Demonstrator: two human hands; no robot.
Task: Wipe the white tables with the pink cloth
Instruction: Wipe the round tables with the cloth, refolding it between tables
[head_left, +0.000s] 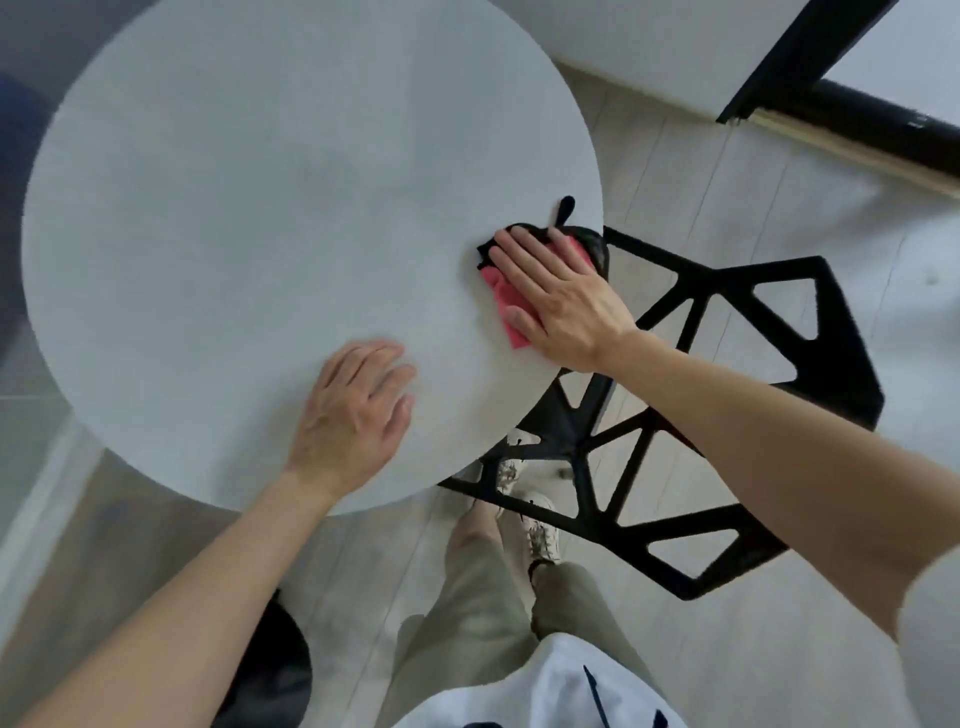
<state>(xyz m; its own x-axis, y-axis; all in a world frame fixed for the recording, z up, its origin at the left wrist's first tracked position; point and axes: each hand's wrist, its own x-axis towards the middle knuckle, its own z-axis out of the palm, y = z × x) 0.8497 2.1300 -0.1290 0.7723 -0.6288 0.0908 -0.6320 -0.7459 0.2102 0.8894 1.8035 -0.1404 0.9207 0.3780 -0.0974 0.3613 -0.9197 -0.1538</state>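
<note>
Round desk (234, 208) occupies the left and centre of the view. Cloth (506, 301) lies on the desk at its right rim. Right hand (561, 296) lies flat on top of the cloth, fingers straight. Left hand (353, 410) rests on the desk by the near rim, left of the cloth and apart from it. Chair (841, 384) stands on the floor (753, 197) right of the desk, partly under its rim. Shoes (540, 535) stand on the floor below the near rim, beside the chair. Second desk (649, 41) lies behind, apart.

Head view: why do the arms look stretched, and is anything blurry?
Head view: the wide-angle lens stretches things near the edges; the left hand looks slightly soft, the right hand on the cloth sharper; light is even, no glare on the table.
</note>
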